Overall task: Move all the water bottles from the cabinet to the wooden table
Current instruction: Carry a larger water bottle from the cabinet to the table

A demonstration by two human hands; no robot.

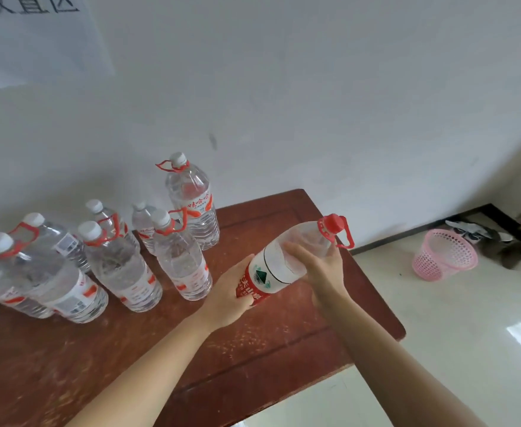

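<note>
Holding now: your left grip curls round the labelled lower end of the red-capped bottle, and your right grip wraps its clear shoulder just below the cap.
Bottle's place: over the right part of the surface, tilted. You cannot tell from here whether its base touches the wood.
Long axis: base low and left at your left grip, cap high and right. Standing it up likely means swinging the cap end upward.
Nearer hand: your left grip is closer to the standing bottles, your right closer to the edge.
Open room: bare wood lies below and in front of the bottle, right of the group.
Edges: the right edge runs just beyond your right grip, with the floor and a pink basket past it. Set it down leftward, away from that drop.
</note>
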